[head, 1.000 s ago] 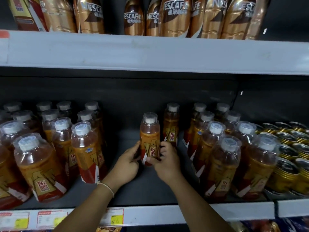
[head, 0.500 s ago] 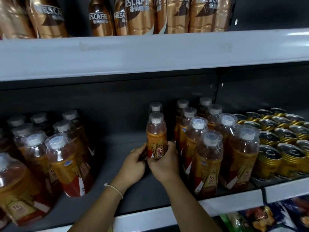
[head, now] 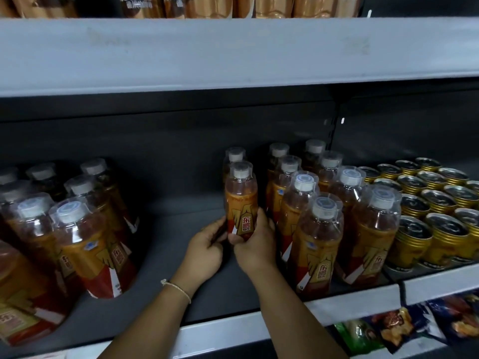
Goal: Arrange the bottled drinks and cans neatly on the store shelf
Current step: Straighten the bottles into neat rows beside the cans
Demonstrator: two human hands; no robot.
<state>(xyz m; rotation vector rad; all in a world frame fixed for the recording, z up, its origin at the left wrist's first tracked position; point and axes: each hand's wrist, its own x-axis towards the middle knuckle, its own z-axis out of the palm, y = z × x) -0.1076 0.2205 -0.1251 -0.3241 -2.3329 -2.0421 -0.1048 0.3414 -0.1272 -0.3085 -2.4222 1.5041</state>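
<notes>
Bottle brought into line on the shelf [head: 166,255]

Since a second ago the orange bottle [head: 241,203] has moved rightward, now standing directly before another, just left of the bottle rows [head: 324,216]; left hand [head: 204,250] and right hand [head: 255,242] both clasp its base, so placement looks nearly finished.

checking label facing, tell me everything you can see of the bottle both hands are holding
The held bottle is clear plastic with amber drink inside, a white cap under a clear dome cover, and an orange, gold and red label whose printed characters face the camera. It stands upright on the dark shelf, in front of another bottle of the same kind. The left hand and right hand grip its lower part from either side.
</notes>
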